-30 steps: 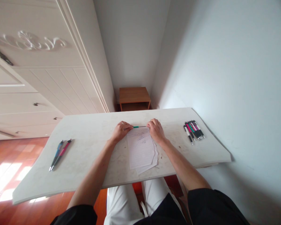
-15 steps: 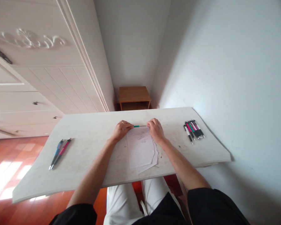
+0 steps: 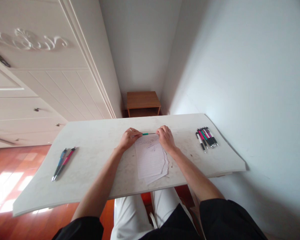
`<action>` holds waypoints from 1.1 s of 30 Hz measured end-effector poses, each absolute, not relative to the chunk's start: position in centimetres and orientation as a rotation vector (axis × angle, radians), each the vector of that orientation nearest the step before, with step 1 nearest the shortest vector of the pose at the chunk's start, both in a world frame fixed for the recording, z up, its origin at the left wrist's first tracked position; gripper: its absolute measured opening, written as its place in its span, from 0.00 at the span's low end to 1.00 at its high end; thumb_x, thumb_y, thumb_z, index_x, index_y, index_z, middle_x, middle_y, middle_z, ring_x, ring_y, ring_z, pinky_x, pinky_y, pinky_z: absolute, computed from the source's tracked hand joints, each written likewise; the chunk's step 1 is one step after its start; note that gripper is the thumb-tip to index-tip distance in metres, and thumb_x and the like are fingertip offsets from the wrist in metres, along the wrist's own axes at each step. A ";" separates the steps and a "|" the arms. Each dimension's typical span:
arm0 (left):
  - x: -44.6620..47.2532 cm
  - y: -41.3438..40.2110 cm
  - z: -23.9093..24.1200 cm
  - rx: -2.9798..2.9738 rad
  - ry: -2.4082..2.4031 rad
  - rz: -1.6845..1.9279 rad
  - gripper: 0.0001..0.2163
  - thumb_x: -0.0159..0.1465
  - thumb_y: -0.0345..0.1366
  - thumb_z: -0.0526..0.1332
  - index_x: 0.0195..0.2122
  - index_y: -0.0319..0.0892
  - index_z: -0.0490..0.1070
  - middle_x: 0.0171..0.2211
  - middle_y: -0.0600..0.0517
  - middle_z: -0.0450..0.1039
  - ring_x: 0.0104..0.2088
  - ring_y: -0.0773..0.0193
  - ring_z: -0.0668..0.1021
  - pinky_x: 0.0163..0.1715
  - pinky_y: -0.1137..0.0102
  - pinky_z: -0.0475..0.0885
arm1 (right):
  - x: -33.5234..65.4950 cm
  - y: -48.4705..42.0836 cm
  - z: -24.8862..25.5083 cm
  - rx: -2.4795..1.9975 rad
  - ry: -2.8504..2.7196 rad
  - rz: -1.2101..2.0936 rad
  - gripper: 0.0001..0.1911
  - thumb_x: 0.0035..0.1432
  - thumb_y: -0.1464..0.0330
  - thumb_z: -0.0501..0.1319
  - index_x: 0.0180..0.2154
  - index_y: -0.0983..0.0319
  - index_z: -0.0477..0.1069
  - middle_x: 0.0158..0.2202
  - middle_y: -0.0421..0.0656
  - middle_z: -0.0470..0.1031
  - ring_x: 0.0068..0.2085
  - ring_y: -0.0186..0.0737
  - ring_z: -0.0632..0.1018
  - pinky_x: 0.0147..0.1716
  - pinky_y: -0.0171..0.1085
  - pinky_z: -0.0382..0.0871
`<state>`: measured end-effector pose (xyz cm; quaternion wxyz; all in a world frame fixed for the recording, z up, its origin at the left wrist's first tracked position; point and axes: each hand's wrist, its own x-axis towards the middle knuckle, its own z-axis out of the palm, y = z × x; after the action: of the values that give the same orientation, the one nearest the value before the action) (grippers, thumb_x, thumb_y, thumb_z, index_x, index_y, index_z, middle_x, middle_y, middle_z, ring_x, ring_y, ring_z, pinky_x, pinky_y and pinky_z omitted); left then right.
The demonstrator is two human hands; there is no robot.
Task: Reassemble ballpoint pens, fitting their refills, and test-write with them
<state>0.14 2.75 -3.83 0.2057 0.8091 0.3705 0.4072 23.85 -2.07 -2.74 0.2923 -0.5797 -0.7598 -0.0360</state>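
Observation:
Both of my hands hold one thin green pen point(image 3: 147, 134) level above the top edge of a stack of lined paper point(image 3: 150, 160). My left hand point(image 3: 128, 138) pinches its left end, fingers closed. My right hand point(image 3: 165, 138) is closed on its right end, where a thin dark rod shows. The top sheet carries some scribbles near the pen. The paper lies on a white table point(image 3: 102, 156), in the middle, close to its near edge.
Two pens, one blue and one red point(image 3: 62, 162), lie at the table's left. A row of several pens point(image 3: 206, 138) lies at the right by the grey wall. A white wardrobe stands to the left, a small wooden stand point(image 3: 143, 103) beyond the table.
Nothing has visibly changed between the hands and the pen; only the view has shifted slightly.

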 end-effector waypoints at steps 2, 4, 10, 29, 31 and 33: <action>0.1 2.8 -3.8 2.254 1.044 1.116 0.10 0.63 0.43 0.63 0.36 0.46 0.82 0.34 0.48 0.80 0.37 0.58 0.80 0.40 0.65 0.75 | 23.9 -2.0 -2.8 -1.538 -2.015 -0.071 0.11 0.63 0.78 0.53 0.34 0.61 0.70 0.38 0.47 0.69 0.41 0.44 0.69 0.42 0.41 0.63; 0.1 2.8 -3.8 2.237 1.059 1.101 0.10 0.63 0.43 0.62 0.37 0.46 0.82 0.34 0.48 0.81 0.38 0.58 0.79 0.41 0.65 0.75 | 23.9 -2.0 -2.9 -1.524 -1.997 -0.040 0.11 0.63 0.78 0.53 0.34 0.60 0.71 0.38 0.47 0.69 0.41 0.45 0.69 0.43 0.41 0.64; -0.1 3.1 -3.9 2.154 1.070 1.117 0.10 0.63 0.43 0.63 0.35 0.45 0.82 0.33 0.50 0.81 0.38 0.59 0.80 0.41 0.65 0.75 | 23.9 -2.1 -2.4 -1.410 -1.838 0.055 0.11 0.66 0.72 0.51 0.37 0.59 0.71 0.38 0.46 0.69 0.43 0.43 0.71 0.46 0.42 0.66; -0.4 3.4 -3.8 2.075 1.142 1.094 0.10 0.63 0.40 0.61 0.37 0.45 0.81 0.34 0.52 0.81 0.37 0.58 0.80 0.40 0.65 0.74 | 30.6 -1.3 -3.0 -1.585 -1.875 0.449 0.04 0.53 0.67 0.66 0.28 0.59 0.79 0.28 0.41 0.74 0.30 0.37 0.75 0.34 0.36 0.68; -0.4 3.4 -3.8 2.076 1.136 1.094 0.09 0.63 0.40 0.61 0.37 0.45 0.81 0.34 0.52 0.81 0.38 0.59 0.80 0.41 0.66 0.74 | 30.5 -1.3 -3.0 -1.574 -1.892 0.445 0.05 0.55 0.67 0.64 0.28 0.59 0.79 0.28 0.42 0.74 0.30 0.37 0.75 0.34 0.36 0.68; -0.4 3.4 -3.8 2.080 1.135 1.102 0.09 0.63 0.40 0.62 0.36 0.46 0.81 0.34 0.52 0.81 0.38 0.59 0.80 0.41 0.66 0.74 | 30.4 -1.2 -3.0 -1.572 -1.918 0.437 0.07 0.56 0.67 0.63 0.28 0.60 0.78 0.29 0.41 0.73 0.30 0.37 0.74 0.34 0.36 0.67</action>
<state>-0.42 3.39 -3.84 0.2611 0.7684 0.4192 0.4069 30.42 -1.25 -2.98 0.3066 -0.5943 -0.7250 0.1650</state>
